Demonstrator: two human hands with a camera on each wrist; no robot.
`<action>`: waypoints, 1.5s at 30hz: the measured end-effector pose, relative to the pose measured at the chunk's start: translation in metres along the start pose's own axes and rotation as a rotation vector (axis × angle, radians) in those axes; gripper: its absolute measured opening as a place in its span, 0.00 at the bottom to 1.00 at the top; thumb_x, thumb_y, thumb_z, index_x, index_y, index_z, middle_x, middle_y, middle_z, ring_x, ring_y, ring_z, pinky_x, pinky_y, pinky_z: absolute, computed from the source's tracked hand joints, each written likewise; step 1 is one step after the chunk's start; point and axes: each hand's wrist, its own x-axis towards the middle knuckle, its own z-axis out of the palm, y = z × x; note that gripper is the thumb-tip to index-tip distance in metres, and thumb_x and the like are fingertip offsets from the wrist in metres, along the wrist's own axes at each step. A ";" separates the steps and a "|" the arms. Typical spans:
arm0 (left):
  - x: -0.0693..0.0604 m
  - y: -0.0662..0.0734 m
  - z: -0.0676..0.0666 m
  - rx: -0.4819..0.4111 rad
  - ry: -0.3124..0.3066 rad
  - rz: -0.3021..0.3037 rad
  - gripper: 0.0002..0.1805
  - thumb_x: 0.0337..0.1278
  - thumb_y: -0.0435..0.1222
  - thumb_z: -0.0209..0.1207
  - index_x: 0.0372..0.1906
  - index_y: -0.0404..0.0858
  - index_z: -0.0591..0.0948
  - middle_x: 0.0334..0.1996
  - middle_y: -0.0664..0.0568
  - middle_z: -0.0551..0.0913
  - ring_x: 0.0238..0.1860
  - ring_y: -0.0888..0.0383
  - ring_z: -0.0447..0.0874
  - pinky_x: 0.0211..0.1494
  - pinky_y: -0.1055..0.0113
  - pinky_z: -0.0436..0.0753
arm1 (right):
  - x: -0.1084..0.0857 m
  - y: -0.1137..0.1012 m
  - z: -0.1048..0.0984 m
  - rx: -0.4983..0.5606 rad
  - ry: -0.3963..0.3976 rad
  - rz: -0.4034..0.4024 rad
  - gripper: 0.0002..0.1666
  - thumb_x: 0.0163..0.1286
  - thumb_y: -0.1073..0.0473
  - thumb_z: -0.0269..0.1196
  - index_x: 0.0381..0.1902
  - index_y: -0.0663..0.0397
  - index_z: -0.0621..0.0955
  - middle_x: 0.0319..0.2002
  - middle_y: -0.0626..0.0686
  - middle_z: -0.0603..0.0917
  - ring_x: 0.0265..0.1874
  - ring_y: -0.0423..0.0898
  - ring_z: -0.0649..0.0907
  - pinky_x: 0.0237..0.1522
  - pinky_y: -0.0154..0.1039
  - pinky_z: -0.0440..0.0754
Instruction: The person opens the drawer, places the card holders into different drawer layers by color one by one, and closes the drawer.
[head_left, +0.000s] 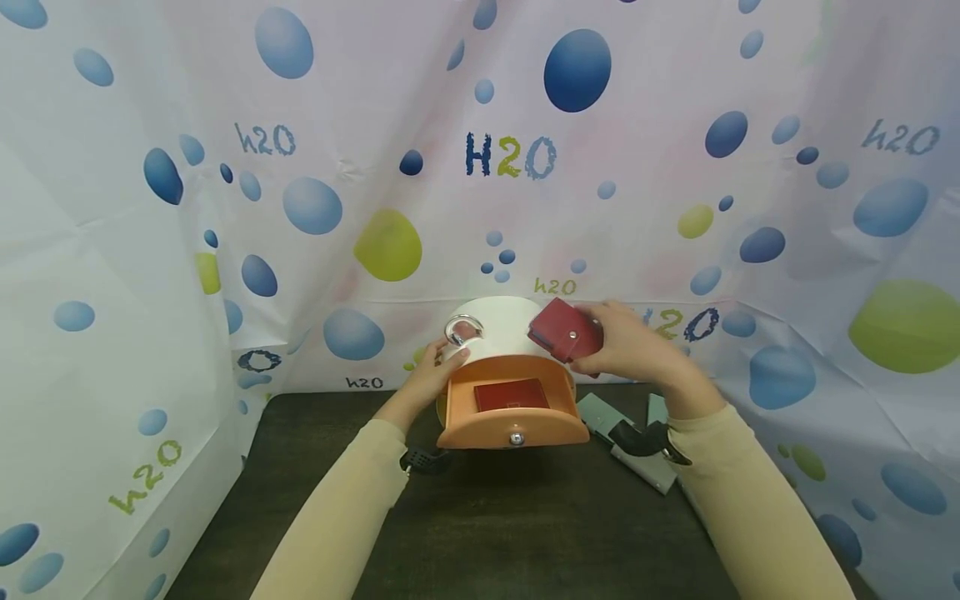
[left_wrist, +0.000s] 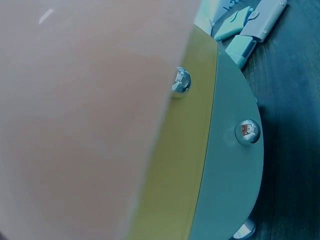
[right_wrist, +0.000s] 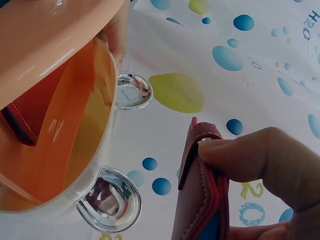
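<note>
A small drawer cabinet with a white rounded top (head_left: pixel 504 321) stands at the table's back. Its orange drawer (head_left: pixel 551 429) is pulled out, and a dark red wallet (head_left: pixel 512 395) lies inside. My left hand (head_left: pixel 426 379) holds the cabinet's left side beside a shiny metal ring (head_left: pixel 464 330), thumb at the top's edge. In the left wrist view a blurred pale surface hides much of the yellow drawer (left_wrist: pixel 185 150) above a teal drawer (left_wrist: pixel 230 170). Up at the cabinet's right, my right hand (head_left: pixel 626 342) pinches a red snap wallet (head_left: pixel 564 330), thumb near its flap in the right wrist view.
To the right of the cabinet lie a green wallet (head_left: pixel 600 414), a pale grey wallet (head_left: pixel 647 470) and another green piece (head_left: pixel 657 410), close under the right wrist. A patterned curtain (head_left: pixel 420 192) hangs behind the dark table (head_left: pixel 525 533).
</note>
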 end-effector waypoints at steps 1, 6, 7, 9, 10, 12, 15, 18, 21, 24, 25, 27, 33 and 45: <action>0.000 0.000 0.000 -0.001 -0.001 -0.001 0.48 0.66 0.60 0.55 0.79 0.41 0.50 0.78 0.37 0.49 0.76 0.37 0.50 0.72 0.40 0.63 | 0.001 -0.001 0.000 -0.005 -0.003 -0.004 0.52 0.55 0.56 0.73 0.74 0.64 0.64 0.58 0.66 0.72 0.52 0.59 0.73 0.45 0.52 0.83; 0.000 0.000 0.000 0.002 -0.001 -0.001 0.47 0.67 0.60 0.54 0.80 0.41 0.50 0.78 0.37 0.48 0.77 0.36 0.49 0.72 0.40 0.63 | 0.007 -0.003 0.004 0.028 -0.035 -0.039 0.51 0.53 0.57 0.73 0.73 0.62 0.65 0.59 0.64 0.72 0.52 0.58 0.74 0.44 0.49 0.84; -0.001 0.000 0.000 0.007 0.001 -0.001 0.47 0.67 0.60 0.54 0.79 0.41 0.50 0.78 0.37 0.49 0.76 0.36 0.50 0.72 0.40 0.63 | 0.009 -0.002 0.005 0.037 -0.043 -0.054 0.51 0.53 0.58 0.73 0.73 0.62 0.65 0.59 0.63 0.73 0.52 0.58 0.74 0.44 0.48 0.84; -0.001 -0.001 0.000 0.012 0.002 0.000 0.47 0.67 0.60 0.54 0.79 0.41 0.50 0.78 0.37 0.49 0.76 0.36 0.50 0.72 0.40 0.63 | 0.012 0.000 0.007 0.064 -0.066 -0.090 0.51 0.53 0.60 0.73 0.73 0.63 0.65 0.59 0.63 0.73 0.53 0.58 0.75 0.44 0.47 0.84; -0.001 -0.001 0.000 0.016 0.003 0.000 0.47 0.67 0.60 0.54 0.79 0.41 0.50 0.78 0.37 0.49 0.76 0.36 0.50 0.72 0.40 0.62 | 0.013 0.000 0.008 0.069 -0.077 -0.109 0.51 0.53 0.60 0.73 0.73 0.63 0.65 0.60 0.62 0.73 0.53 0.58 0.76 0.44 0.47 0.85; 0.000 -0.001 0.000 0.025 0.006 0.002 0.47 0.67 0.60 0.54 0.79 0.41 0.50 0.78 0.37 0.50 0.76 0.37 0.50 0.73 0.40 0.61 | 0.016 0.000 0.009 0.074 -0.100 -0.135 0.51 0.53 0.61 0.73 0.73 0.63 0.65 0.60 0.62 0.74 0.53 0.57 0.76 0.45 0.46 0.85; 0.000 -0.001 0.001 0.030 0.014 0.005 0.46 0.68 0.59 0.54 0.79 0.41 0.51 0.78 0.37 0.50 0.76 0.37 0.51 0.73 0.41 0.61 | 0.020 -0.002 0.011 0.069 -0.127 -0.166 0.50 0.52 0.60 0.73 0.72 0.64 0.66 0.61 0.62 0.74 0.52 0.57 0.77 0.45 0.46 0.84; 0.001 -0.001 0.001 0.026 0.020 0.009 0.46 0.67 0.59 0.54 0.79 0.41 0.51 0.78 0.37 0.51 0.76 0.37 0.51 0.73 0.41 0.61 | 0.024 -0.006 0.014 0.053 -0.144 -0.178 0.50 0.52 0.60 0.73 0.72 0.64 0.66 0.60 0.62 0.74 0.51 0.56 0.78 0.46 0.47 0.84; 0.002 -0.002 0.001 0.020 0.023 0.010 0.46 0.67 0.59 0.54 0.79 0.41 0.51 0.77 0.37 0.51 0.76 0.37 0.51 0.73 0.41 0.62 | 0.027 -0.009 0.017 0.032 -0.151 -0.183 0.50 0.51 0.60 0.74 0.71 0.63 0.67 0.58 0.61 0.75 0.50 0.55 0.77 0.48 0.47 0.83; 0.002 -0.002 0.001 0.022 0.020 0.010 0.46 0.67 0.59 0.54 0.79 0.42 0.51 0.77 0.37 0.51 0.76 0.37 0.51 0.73 0.41 0.62 | 0.030 -0.011 0.020 0.027 -0.167 -0.178 0.50 0.51 0.59 0.73 0.72 0.62 0.67 0.58 0.59 0.75 0.51 0.54 0.77 0.49 0.47 0.83; 0.002 -0.002 0.001 0.024 0.018 0.010 0.46 0.67 0.59 0.54 0.79 0.42 0.51 0.78 0.37 0.51 0.76 0.37 0.51 0.73 0.41 0.62 | 0.030 -0.011 0.022 0.020 -0.172 -0.176 0.50 0.51 0.59 0.74 0.72 0.62 0.67 0.58 0.59 0.75 0.51 0.53 0.77 0.49 0.47 0.83; 0.002 -0.002 0.001 0.028 0.016 0.012 0.47 0.67 0.59 0.54 0.80 0.41 0.50 0.78 0.37 0.50 0.76 0.37 0.51 0.73 0.41 0.62 | 0.032 -0.012 0.024 -0.004 -0.178 -0.174 0.51 0.52 0.57 0.74 0.72 0.60 0.67 0.58 0.57 0.75 0.51 0.52 0.77 0.50 0.46 0.83; 0.001 -0.002 0.001 0.021 0.012 0.009 0.47 0.68 0.60 0.53 0.80 0.40 0.50 0.78 0.36 0.49 0.76 0.37 0.50 0.73 0.42 0.61 | 0.036 -0.014 0.031 -0.037 -0.198 -0.178 0.51 0.50 0.55 0.77 0.72 0.56 0.69 0.57 0.54 0.77 0.51 0.51 0.77 0.49 0.44 0.83; 0.000 -0.001 0.000 0.027 0.013 0.009 0.48 0.67 0.61 0.53 0.80 0.41 0.50 0.78 0.36 0.50 0.77 0.37 0.50 0.74 0.42 0.59 | 0.039 -0.023 0.038 0.020 -0.288 -0.174 0.51 0.50 0.59 0.77 0.72 0.57 0.69 0.57 0.56 0.74 0.52 0.53 0.75 0.46 0.43 0.84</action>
